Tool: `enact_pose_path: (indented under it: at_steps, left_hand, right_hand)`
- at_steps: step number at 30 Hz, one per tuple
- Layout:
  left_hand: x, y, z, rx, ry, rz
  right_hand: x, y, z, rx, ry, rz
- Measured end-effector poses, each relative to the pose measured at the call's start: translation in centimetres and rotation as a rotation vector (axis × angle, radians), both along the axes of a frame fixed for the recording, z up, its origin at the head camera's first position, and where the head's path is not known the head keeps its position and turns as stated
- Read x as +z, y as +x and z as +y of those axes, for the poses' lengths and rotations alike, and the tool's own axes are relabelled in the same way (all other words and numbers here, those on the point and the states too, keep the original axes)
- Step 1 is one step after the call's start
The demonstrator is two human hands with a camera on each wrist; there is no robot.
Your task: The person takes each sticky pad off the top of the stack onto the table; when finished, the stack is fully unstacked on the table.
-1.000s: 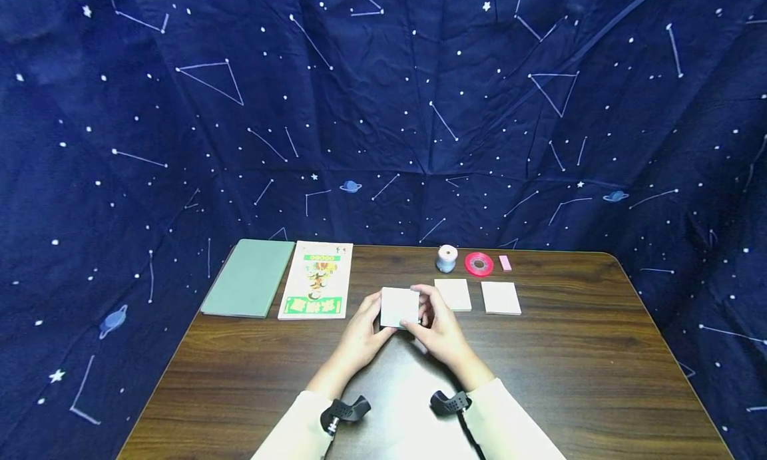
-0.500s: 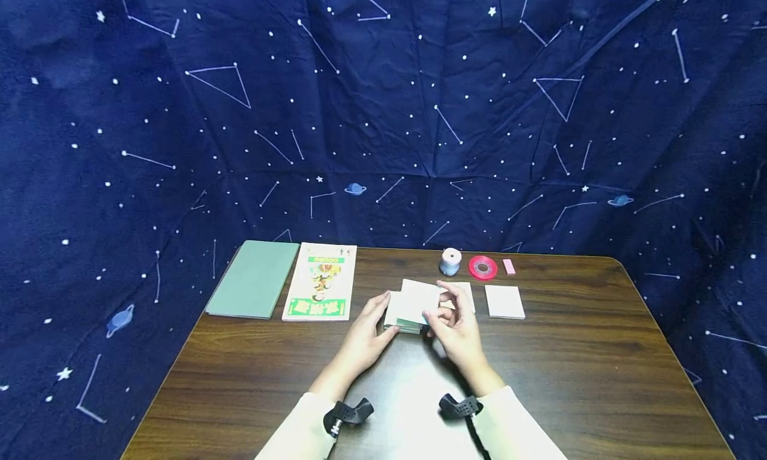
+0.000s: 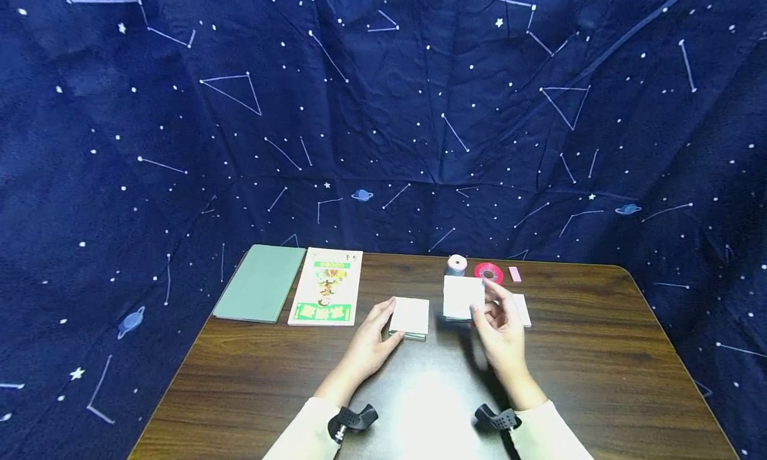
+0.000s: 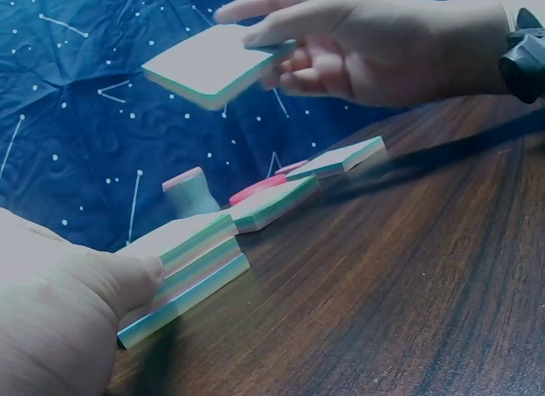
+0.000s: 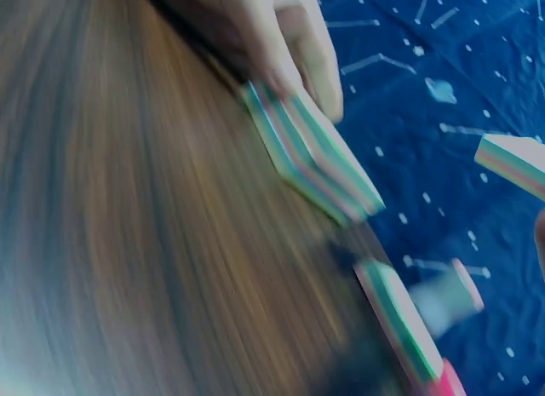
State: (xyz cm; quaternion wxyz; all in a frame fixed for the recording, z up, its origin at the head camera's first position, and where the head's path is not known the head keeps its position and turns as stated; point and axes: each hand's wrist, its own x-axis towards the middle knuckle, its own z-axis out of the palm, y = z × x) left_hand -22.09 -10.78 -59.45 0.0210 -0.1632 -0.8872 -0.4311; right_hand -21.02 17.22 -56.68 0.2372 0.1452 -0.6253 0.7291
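Right hand (image 3: 505,333) pinching a raised paper pad (image 3: 463,297) by one edge, square, white face up, opposite edge toward the left hand (image 3: 367,345), which grasps stacked pads (image 3: 411,316)

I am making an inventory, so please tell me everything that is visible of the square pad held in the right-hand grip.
The square pad looks like a thin block of paper, with a plain white top and side edges banded in greenish and pinkish tones. It is in the air above the table, white face up. The right-hand grip pinches it at its right side, as the head view shows. Its underside cannot be seen.
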Motion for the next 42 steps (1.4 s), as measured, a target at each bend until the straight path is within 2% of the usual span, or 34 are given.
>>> enact_pose_path:
  at_steps: [6,11,15,20,26,32,42]
  left_hand:
    - [0.1,0.2,0.1,0.000,0.013,-0.016]
    - [0.2,0.1,0.0,0.000,0.016,-0.006]
    - [0.4,-0.1,0.0,0.007,0.022,-0.012]
    - [0.3,-0.1,0.0,0.008,0.024,-0.005]
    - [0.0,0.1,0.1,0.004,0.034,-0.011]
    - [-0.1,0.2,0.2,-0.002,0.041,-0.019]
    - [0.2,0.3,0.1,0.001,0.048,-0.025]
  right_hand:
    - [0.1,0.2,4.2,-0.131,0.041,-0.010]
    - [0.4,0.2,7.4,-0.202,-0.001,0.006]
    - [0.4,-0.1,9.8,-0.273,-0.078,0.038]
    - [-0.5,-0.3,12.8,-0.384,-0.118,0.052]
    - [-1.7,0.1,15.3,-0.420,-0.165,0.073]
    - [-2.2,0.5,16.6,-0.543,-0.083,-0.025]
    - [-2.7,0.2,17.4,-0.620,0.048,-0.174]
